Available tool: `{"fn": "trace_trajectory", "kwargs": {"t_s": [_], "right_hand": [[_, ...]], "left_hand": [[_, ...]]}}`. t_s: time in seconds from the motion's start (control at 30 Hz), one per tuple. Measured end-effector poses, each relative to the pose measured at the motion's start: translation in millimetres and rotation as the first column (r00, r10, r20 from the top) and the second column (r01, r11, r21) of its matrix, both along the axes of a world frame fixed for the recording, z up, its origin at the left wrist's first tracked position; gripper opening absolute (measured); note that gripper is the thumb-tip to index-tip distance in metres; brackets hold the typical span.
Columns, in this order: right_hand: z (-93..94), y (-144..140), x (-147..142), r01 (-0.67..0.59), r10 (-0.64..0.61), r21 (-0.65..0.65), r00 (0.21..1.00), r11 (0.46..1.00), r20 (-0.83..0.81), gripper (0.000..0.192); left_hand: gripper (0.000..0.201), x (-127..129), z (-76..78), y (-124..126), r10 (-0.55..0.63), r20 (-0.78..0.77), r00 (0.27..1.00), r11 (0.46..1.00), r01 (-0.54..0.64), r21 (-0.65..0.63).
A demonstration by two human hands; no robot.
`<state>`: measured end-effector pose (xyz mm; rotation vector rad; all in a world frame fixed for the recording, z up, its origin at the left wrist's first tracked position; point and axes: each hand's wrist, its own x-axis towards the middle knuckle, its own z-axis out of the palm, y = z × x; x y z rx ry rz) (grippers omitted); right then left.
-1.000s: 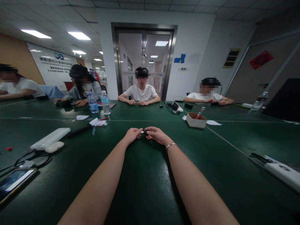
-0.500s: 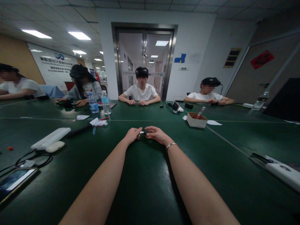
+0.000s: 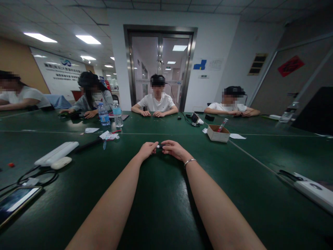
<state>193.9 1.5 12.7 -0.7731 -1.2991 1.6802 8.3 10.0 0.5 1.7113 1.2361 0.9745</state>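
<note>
Out in front of me, over the green table (image 3: pixel 161 194), both my hands are at one small dark object with a silvery end (image 3: pixel 160 147). My left hand (image 3: pixel 147 151) pinches the silvery end between thumb and fingers. On the other side, my right hand (image 3: pixel 174 150) has its fingertips closed on the dark end; a silver bracelet (image 3: pixel 189 161) circles that wrist. The object lies level between the hands, and fingers cover much of it. Its exact kind is too small to tell.
Left: a white power bank (image 3: pixel 57 153), a phone (image 3: pixel 18 203) and a coiled cable (image 3: pixel 48 177). Farther off stand two water bottles (image 3: pixel 118 116). Right: an open box (image 3: pixel 218 135) and a white device (image 3: pixel 314 191). Several people sit across the table.
Both hands stay in nearly the same place. The small object between them has turned or shifted slightly in the fingers.
</note>
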Motion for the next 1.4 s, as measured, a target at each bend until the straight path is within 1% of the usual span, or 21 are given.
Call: {"fn": "trace_trajectory", "kwargs": {"t_s": [0.13,0.47,0.67,0.87,1.03,1.2,1.33,1.4], "right_hand": [[0.5,0,0,0.023,-0.023,-0.017,1.0,1.0,0.006,0.022],[-0.2,1,0,0.037,-0.037,-0.031,0.999,0.999,-0.006,0.018],[1.2,1,-1,0.064,-0.065,-0.046,0.998,0.997,-0.009,0.014],[1.0,0,-2,0.074,-0.074,-0.042,0.997,0.996,-0.008,0.013],[-1.2,2,-1,0.065,-0.066,-0.044,0.998,0.997,-0.006,0.013],[-2.9,5,-1,0.068,-0.068,-0.04,0.998,0.997,0.004,0.013],[-2.1,5,-2,0.078,-0.078,-0.044,0.997,0.996,0.013,0.012],[-1.5,4,-2,0.078,-0.078,-0.043,0.997,0.996,0.015,0.012]], "left_hand": [[0.046,1,-0.1,0,-0.015,0.045,0.999,1.0,0.015,-0.004],[0.041,0,0.0,1,-0.03,0.087,0.996,1.0,0.031,-0.003],[0.04,0,7.1,-6,-0.039,0.086,0.996,0.999,0.04,-0.009],[0.038,2,9.5,-9,-0.078,0.153,0.985,0.997,0.079,0.003],[0.034,2,10.3,-9,-0.038,0.165,0.986,0.998,0.044,-0.034],[0.03,2,10.4,-8,-0.026,0.177,0.984,1.0,0.028,-0.008],[0.029,3,10.3,-7,-0.033,0.166,0.986,0.998,0.042,-0.053],[0.027,4,11.0,-8,-0.05,0.153,0.987,0.997,0.058,-0.042]]}}
